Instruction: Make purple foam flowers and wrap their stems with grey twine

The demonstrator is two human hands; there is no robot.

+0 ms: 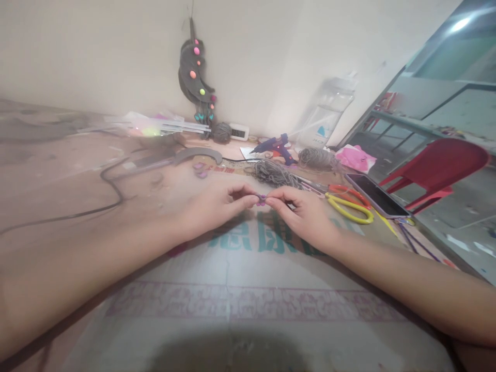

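Note:
Both hands pinch one small purple piece (261,199) between thumb and fingertips, above a printed cardboard sheet (174,299). My left hand (228,203) grips its left side, my right hand (296,206) its right side. The piece looks petal-edged with a darker middle, but it is too small and blurred to name. Just beyond the fingers lies a loose bundle of grey yarn (275,173). Scissors with a yellow and an orange handle loop (351,209) rest to the right of my right hand.
Behind stand a glue gun (277,147), a clear bottle (325,113) and a grey yarn ball (222,133). A phone (377,195) lies near the table's right edge, by a red chair (437,165). A black cable (112,181) crosses the left side. A crescent decoration (192,72) hangs on the wall.

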